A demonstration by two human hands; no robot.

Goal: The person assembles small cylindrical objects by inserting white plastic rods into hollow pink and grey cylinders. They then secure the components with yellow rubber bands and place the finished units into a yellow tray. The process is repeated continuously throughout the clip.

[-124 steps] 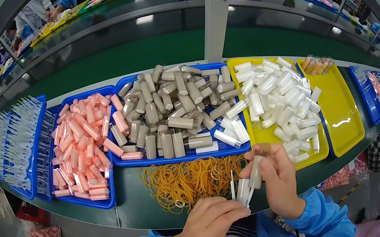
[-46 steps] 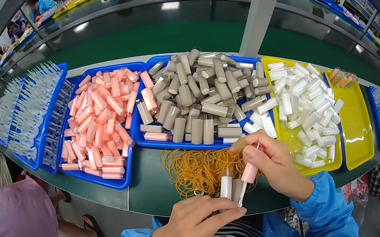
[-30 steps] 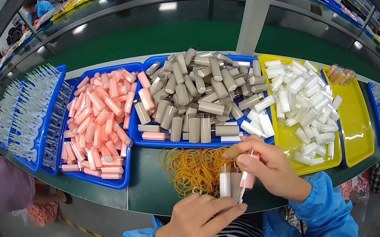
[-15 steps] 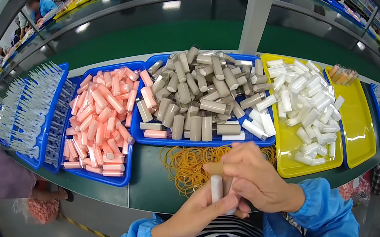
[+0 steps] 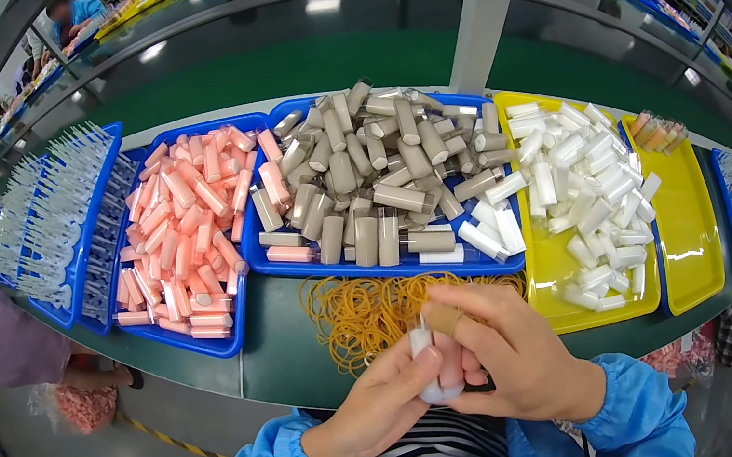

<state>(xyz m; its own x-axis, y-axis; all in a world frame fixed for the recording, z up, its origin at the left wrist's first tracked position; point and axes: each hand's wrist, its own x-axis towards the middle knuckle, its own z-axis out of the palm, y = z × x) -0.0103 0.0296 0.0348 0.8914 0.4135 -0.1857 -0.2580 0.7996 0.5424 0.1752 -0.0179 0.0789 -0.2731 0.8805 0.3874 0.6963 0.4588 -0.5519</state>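
Note:
In front of my body, at the table's near edge, both hands hold a small bunch of stubby clear-cased tubes (image 5: 422,344), one white and at least one pinkish. My left hand (image 5: 370,416) closes round the bunch from the left, its thumb pressed along the white tube. From the right, my right hand (image 5: 531,361) grips the same bunch with curled fingers, and a tan wrap (image 5: 446,319) shows on its index finger. The fingers partly cover the tubes, so their exact number is hidden. Just beyond the hands lies a heap of yellow rubber bands (image 5: 362,317).
Blue trays hold pink tubes (image 5: 181,232) and grey tubes (image 5: 375,168). White tubes (image 5: 591,199) fill a yellow tray (image 5: 558,317), with a second yellow tray (image 5: 685,231) beyond. Stacked trays of pale bristly pieces (image 5: 56,219) stand left. A metal post (image 5: 485,12) rises behind; people work nearby.
My right hand's fingers have shifted around the bunch, and its index finger has moved right and off the white tube's top. More pink shows between the hands. The whole view has shifted slightly.

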